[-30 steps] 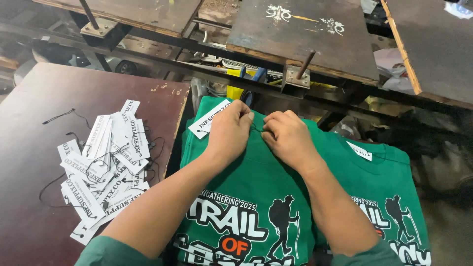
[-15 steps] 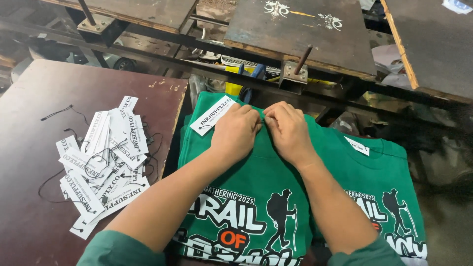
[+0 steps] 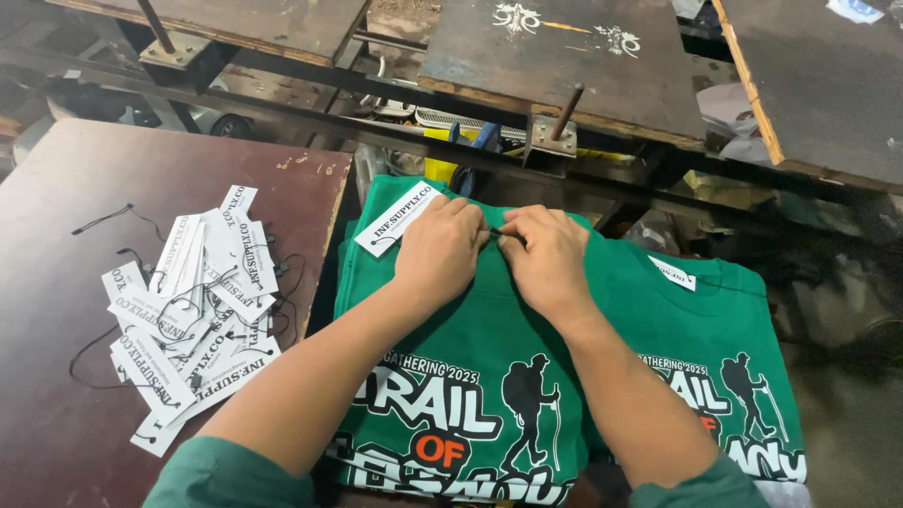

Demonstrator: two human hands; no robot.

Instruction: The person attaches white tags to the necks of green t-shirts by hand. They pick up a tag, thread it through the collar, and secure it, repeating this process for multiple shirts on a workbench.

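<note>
Two hands are meeting at the collar of a green shirt, fingertips pinched together on a thin black string. The left hand is curling its fingers nearly closed on the string's left end; the right hand is pinching its other end, thumb and forefinger closed. A white tag is lying just left of the left fingers, its long axis slanting up to the right, away from the person. The shirt is lying flat under both palms, collar pointing away, print toward the person. A second shirt is showing right of the right wrist, partly under the first. Well left of the fingers, a heap of tags with black strings is resting on a brown board. Beyond the fingertips, a metal frame is crossing.
</note>
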